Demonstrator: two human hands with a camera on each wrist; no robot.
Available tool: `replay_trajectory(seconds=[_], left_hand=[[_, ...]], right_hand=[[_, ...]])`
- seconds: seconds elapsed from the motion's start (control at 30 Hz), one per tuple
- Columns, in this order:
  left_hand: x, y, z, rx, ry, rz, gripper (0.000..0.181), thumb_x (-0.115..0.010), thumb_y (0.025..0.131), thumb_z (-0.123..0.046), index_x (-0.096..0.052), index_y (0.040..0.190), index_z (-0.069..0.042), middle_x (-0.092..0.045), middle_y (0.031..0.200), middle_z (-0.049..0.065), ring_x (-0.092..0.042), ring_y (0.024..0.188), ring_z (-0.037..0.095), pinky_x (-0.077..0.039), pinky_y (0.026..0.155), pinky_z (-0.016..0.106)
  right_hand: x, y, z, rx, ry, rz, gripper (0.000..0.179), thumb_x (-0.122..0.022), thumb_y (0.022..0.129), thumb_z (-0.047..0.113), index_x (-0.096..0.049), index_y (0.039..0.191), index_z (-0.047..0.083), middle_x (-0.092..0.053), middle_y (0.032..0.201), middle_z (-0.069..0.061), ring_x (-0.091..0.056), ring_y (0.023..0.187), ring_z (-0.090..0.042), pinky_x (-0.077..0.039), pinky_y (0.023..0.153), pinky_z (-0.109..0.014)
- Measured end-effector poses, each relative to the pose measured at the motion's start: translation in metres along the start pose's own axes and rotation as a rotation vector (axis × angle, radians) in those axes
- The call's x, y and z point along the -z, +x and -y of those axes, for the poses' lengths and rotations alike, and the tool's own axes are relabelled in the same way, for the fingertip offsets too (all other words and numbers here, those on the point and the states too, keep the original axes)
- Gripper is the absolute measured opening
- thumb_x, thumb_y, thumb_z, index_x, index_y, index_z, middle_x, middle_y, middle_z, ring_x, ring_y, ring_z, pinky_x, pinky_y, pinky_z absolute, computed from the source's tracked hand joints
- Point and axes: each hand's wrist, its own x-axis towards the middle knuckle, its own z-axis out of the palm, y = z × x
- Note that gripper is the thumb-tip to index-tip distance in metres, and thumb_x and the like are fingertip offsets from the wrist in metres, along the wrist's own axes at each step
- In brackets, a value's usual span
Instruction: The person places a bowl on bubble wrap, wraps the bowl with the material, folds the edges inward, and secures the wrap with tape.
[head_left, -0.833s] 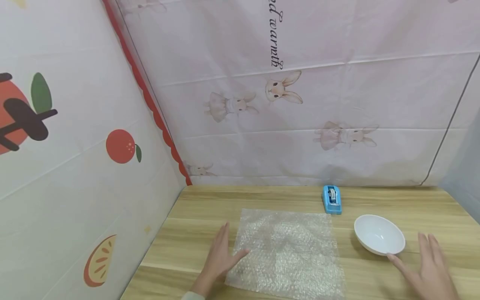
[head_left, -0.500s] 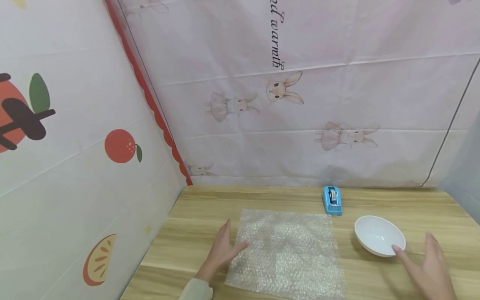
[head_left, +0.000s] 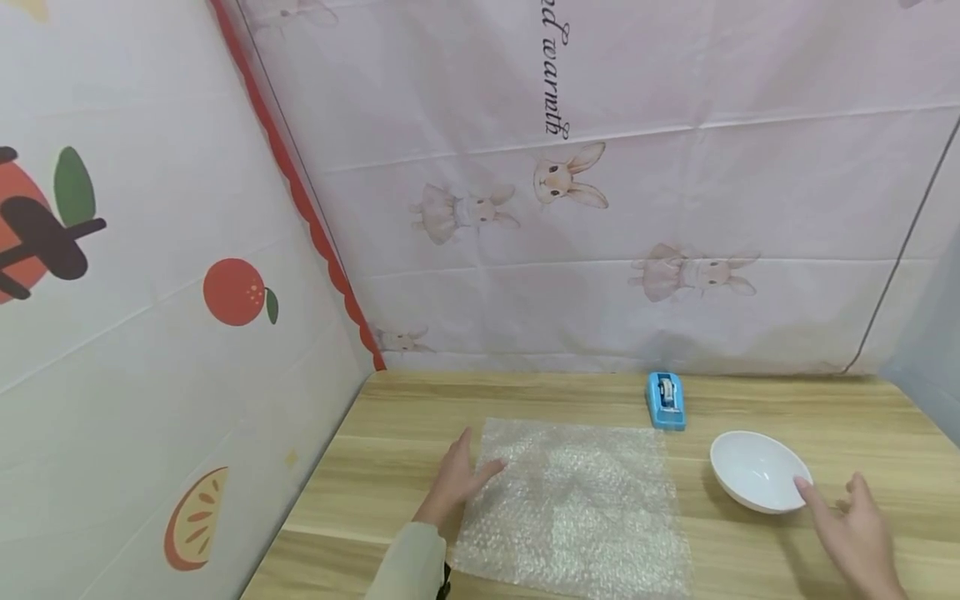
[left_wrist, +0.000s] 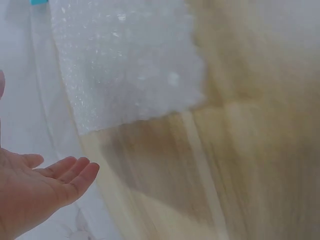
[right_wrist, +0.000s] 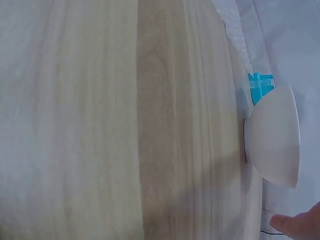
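Note:
A sheet of clear bubble wrap (head_left: 581, 512) lies flat on the wooden table. My left hand (head_left: 454, 475) hovers at its left edge, thumb spread over the wrap and holding nothing; the left wrist view shows the same hand (left_wrist: 47, 192) with fingers loosely extended. To the right of the wrap stands a white bowl (head_left: 756, 468), upright. My right hand (head_left: 857, 529) is beside the bowl, its thumb overlapping the right rim in the head view, other fingers slightly bent. In the right wrist view, the thumb (right_wrist: 295, 225) shows apart from the bowl (right_wrist: 275, 140).
A blue tape dispenser (head_left: 665, 402) sits near the table's back edge, behind the bowl and wrap. Printed cloth (head_left: 480, 317) hangs behind the table, and a fruit-patterned sheet (head_left: 135, 367) covers the left side.
My left hand has moved slightly forward and right along the wrap's edge. My right hand has shifted, its thumb now over the bowl's right rim and its fingers more bent.

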Motion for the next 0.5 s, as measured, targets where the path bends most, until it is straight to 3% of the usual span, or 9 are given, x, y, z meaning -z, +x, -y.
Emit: replay_trajectory(seconds=[0.23,0.4,0.5], left_hand=[[-0.002,0.009,-0.003,0.037,-0.043,0.021,0.086,-0.063,0.085,-0.040,-0.021,0.141,0.010,-0.029,0.142,0.034,-0.030,0.130,0.050,-0.031,0.103,0.061],[-0.008,0.013,-0.002,0.013,-0.057,-0.009,0.071,-0.063,0.087,-0.027,-0.032,0.134,0.016,-0.041,0.132,0.036,-0.042,0.122,0.049,-0.038,0.101,0.055],[-0.012,0.014,-0.002,0.033,-0.069,-0.040,0.059,-0.063,0.087,-0.019,-0.040,0.129,0.015,-0.052,0.121,0.033,-0.052,0.111,0.045,-0.045,0.094,0.052]], right_hand=[[-0.002,0.005,0.007,-0.185,0.021,0.092,0.085,-0.030,0.095,0.050,0.012,0.141,-0.008,-0.004,0.145,-0.037,-0.022,0.127,-0.057,-0.024,0.103,-0.063],[-0.003,0.005,0.009,-0.246,0.068,0.114,0.084,-0.025,0.095,0.053,0.009,0.142,-0.007,-0.008,0.145,-0.036,-0.015,0.132,-0.055,-0.019,0.106,-0.062],[-0.003,0.006,0.008,-0.248,0.100,0.133,0.084,-0.026,0.095,0.052,0.011,0.141,-0.009,-0.011,0.144,-0.038,-0.022,0.130,-0.053,-0.026,0.105,-0.057]])
